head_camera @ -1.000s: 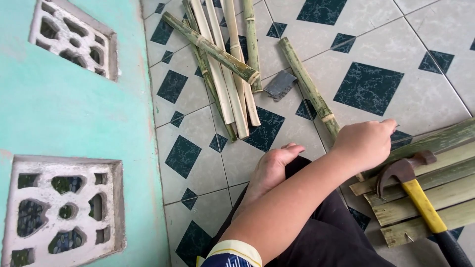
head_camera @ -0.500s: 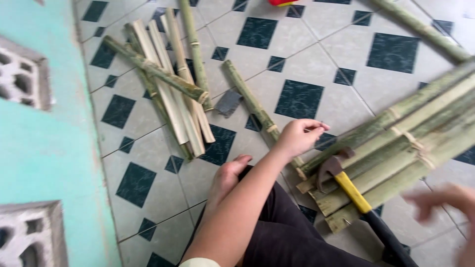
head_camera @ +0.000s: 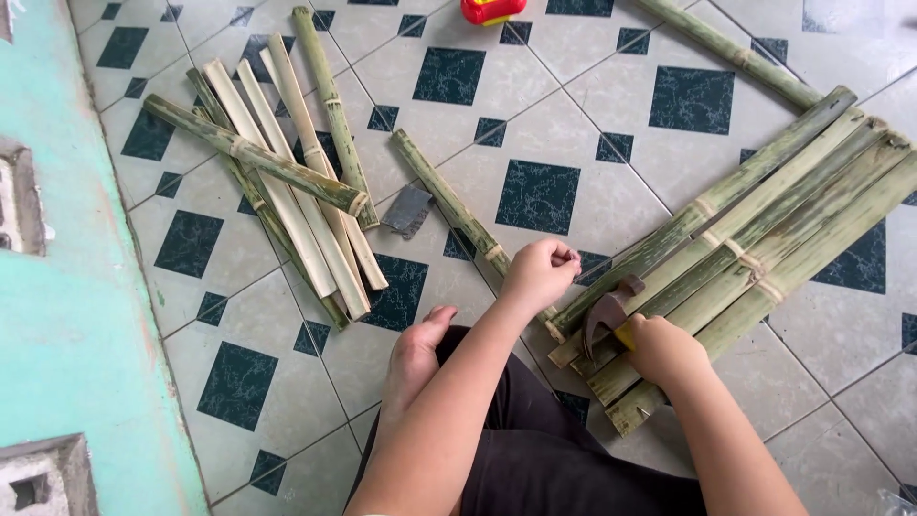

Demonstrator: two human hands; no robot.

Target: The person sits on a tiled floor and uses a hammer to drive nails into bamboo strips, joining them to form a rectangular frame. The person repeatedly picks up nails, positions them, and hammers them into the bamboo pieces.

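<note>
My left hand [head_camera: 540, 272] is curled shut, fingertips pinched together just above the near ends of a row of split green bamboo strips [head_camera: 764, 239] lying side by side on the tiled floor. Whether it pinches anything small I cannot tell. My right hand [head_camera: 661, 349] grips the yellow handle of a claw hammer [head_camera: 607, 311], whose dark rusty head rests on the strip ends. My bare foot [head_camera: 415, 355] and dark trousers [head_camera: 535, 449] sit just below both hands.
A loose pile of split bamboo [head_camera: 287, 182] lies at the upper left, with one short bamboo stick [head_camera: 449, 201] and a flat grey piece [head_camera: 409, 210] beside it. A long pole [head_camera: 735, 53] and a red-yellow object [head_camera: 492, 10] lie at the top. A teal wall [head_camera: 67, 315] runs along the left.
My right hand has come in and closed on the hammer's handle. My left hand has stayed by the strip ends and curled its fingers tighter.
</note>
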